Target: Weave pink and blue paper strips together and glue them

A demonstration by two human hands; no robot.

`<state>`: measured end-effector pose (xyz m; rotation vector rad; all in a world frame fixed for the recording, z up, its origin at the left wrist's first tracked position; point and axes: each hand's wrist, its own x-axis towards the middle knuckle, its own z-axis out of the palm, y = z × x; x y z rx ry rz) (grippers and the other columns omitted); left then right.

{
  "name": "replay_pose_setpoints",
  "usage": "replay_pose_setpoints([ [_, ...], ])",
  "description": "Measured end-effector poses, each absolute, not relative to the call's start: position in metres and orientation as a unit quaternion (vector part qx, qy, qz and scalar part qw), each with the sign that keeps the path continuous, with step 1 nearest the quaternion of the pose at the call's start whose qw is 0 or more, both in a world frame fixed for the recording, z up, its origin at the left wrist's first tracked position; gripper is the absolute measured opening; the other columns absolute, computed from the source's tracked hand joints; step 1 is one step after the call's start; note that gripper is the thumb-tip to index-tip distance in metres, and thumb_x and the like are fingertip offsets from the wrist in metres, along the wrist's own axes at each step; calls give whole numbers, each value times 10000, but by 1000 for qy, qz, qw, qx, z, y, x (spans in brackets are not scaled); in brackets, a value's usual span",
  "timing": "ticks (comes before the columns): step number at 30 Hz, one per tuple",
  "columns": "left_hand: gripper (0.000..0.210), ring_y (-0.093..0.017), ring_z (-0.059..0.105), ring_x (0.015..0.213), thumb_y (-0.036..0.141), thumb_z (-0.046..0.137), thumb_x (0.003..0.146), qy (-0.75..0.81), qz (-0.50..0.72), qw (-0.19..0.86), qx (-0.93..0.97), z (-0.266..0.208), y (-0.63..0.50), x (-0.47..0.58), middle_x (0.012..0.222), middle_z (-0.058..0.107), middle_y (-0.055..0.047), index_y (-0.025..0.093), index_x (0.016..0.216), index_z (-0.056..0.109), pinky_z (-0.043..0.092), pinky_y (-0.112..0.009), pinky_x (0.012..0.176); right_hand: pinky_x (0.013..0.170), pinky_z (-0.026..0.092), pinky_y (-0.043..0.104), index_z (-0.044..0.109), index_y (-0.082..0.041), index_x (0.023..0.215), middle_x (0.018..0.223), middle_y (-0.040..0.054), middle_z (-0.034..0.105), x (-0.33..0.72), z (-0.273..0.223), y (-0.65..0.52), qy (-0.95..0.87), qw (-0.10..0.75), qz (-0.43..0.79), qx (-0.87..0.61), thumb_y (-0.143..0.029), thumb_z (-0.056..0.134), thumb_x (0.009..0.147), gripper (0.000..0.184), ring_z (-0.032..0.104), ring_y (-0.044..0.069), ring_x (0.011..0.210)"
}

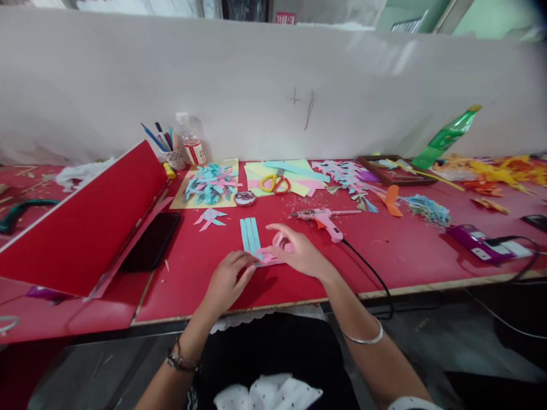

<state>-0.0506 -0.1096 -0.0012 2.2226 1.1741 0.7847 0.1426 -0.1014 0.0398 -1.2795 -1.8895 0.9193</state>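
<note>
Light-blue paper strips [250, 234] lie side by side on the red table, pointing away from me. Pink paper strips [272, 261] run to the right from their near end; how the two cross is partly hidden by fingers. At that corner, my left hand [228, 278] has its thumb and fingertips closed on the strips, holding them down. My right hand [301, 250] is curled over a pink strip, pinching it, with one finger reaching out above. A small woven blue-and-pink paper piece [210, 218] rests farther back, left of the strips.
A pink glue gun [327, 221] with a black cord lies right. Behind are scissors [276, 182], a round tin [245, 197] and a pile of woven paper pieces [210, 185]. A phone [151, 242] sits under a red board [94, 222]. A green bottle [447, 138] leans against the partition.
</note>
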Motion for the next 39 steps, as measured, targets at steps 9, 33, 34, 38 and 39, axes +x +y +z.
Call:
replay_pose_setpoints([
  [9, 259, -172, 521, 866, 275, 347, 835, 429, 236, 184, 852, -5, -109, -47, 906, 594, -61, 191, 905, 582, 397, -312, 794, 673, 424, 234, 466, -181, 1034, 779, 2, 489, 182, 19, -105, -688, 383, 323, -525, -185, 447, 743, 292, 495, 97, 688],
  [33, 217, -161, 519, 848, 220, 375, 828, 426, 188, 92, 880, -8, -109, -45, 915, 595, -35, 191, 913, 572, 418, -299, 758, 760, 381, 317, 569, -150, 999, 890, 98, 499, 174, -13, -137, -773, 250, -48, -581, -214, 351, 836, 279, 465, 192, 837],
  [34, 213, -161, 520, 848, 217, 380, 826, 426, 185, 88, 881, -8, -109, -45, 915, 596, -33, 192, 912, 573, 418, -300, 757, 752, 374, 316, 564, -170, 1024, 903, 95, 503, 167, -12, -142, -787, 229, -43, -571, -238, 356, 838, 287, 460, 191, 833],
  [38, 210, -163, 522, 852, 208, 391, 819, 425, 180, 74, 884, -9, -109, -46, 916, 601, -25, 200, 929, 570, 415, -302, 755, 765, 333, 330, 476, -246, 1161, 1019, 91, 482, 142, -5, -153, -822, 161, -7, -547, -367, 387, 823, 370, 428, 210, 893],
  [39, 212, -163, 524, 853, 210, 391, 819, 425, 180, 71, 884, -10, -110, -47, 918, 603, -24, 203, 933, 570, 415, -301, 752, 767, 324, 333, 469, -255, 1169, 1035, 92, 472, 139, -4, -154, -822, 154, 2, -548, -393, 394, 815, 387, 421, 214, 902],
])
